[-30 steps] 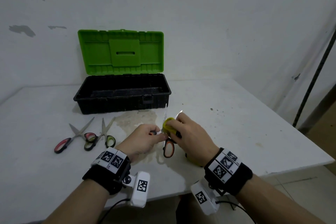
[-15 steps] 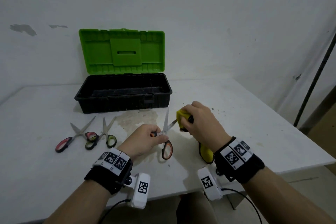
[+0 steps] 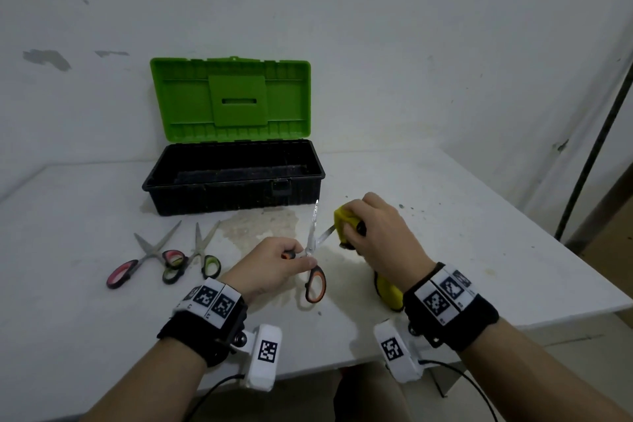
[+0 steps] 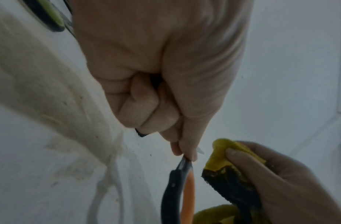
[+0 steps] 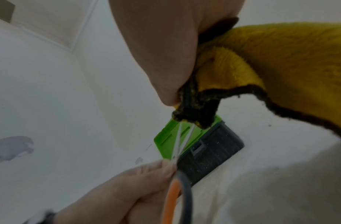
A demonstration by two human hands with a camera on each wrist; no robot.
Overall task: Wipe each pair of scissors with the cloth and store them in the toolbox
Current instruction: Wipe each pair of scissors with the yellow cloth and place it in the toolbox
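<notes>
From the head view, the left hand (image 3: 274,264) pinches the orange-and-black-handled steel scissors (image 3: 313,260) near the pivot, blades spread apart and pointing away, above the white desk (image 3: 445,250). The right hand (image 3: 380,233) is curled round the folded yellow cloth with a dark hem (image 3: 344,221), which covers the tip of the right-hand blade. The step in hand looks like wiping this first pair; the other blade appears next, calling for the cloth to be re-pinched at its base and drawn to the tip. Two more pairs, one red-handled (image 3: 144,260) and one green-handled (image 3: 195,257), lie untouched on the desk to the left, and the open black plastic toolbox with its green lid (image 3: 236,188) stands behind, seemingly holding no scissors.

The left wrist view adds what the head view hides: the left hand's fingers (image 4: 152,109) are curled tight, with thumb and forefinger nipping the metal just above the handle loops, and a right fingertip presses the cloth (image 4: 223,153).

The right wrist view shows both thin blades (image 5: 182,142) running up under the cloth's bunched hem (image 5: 194,112), with the toolbox (image 5: 209,157) beyond.
</notes>
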